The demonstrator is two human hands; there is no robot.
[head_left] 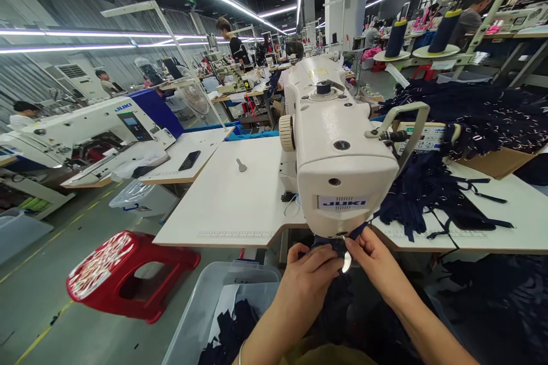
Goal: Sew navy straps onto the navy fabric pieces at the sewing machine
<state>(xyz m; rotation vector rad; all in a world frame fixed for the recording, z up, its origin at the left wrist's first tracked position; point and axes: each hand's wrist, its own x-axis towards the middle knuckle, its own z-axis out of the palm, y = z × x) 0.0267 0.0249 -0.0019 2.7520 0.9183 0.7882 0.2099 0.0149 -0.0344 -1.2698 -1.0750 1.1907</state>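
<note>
Directly under the front end of the white sewing machine [338, 165] I see both hands on one navy fabric piece [333, 246]. The left hand [306, 279] has its fingers pressed together and pinches the fabric from the left side; the right hand [377, 265] pinches its right edge between thumb and forefinger. A small shiny metal part [346, 262] shows between the two hands, and I cannot tell what it is. Below the left wrist stands a clear plastic bin [201, 319], and inside it lie more navy cut pieces [229, 336] in a loose heap. On the white table [231, 205], to the right of the machine, a bundle of navy straps [428, 194] lies spread, some ends reaching the table edge. Behind it an open cardboard box [499, 164] carries a high pile of dark fabric [483, 108]. On the floor at the left a red stool [128, 279] with a white pattern stands near the bin
</note>
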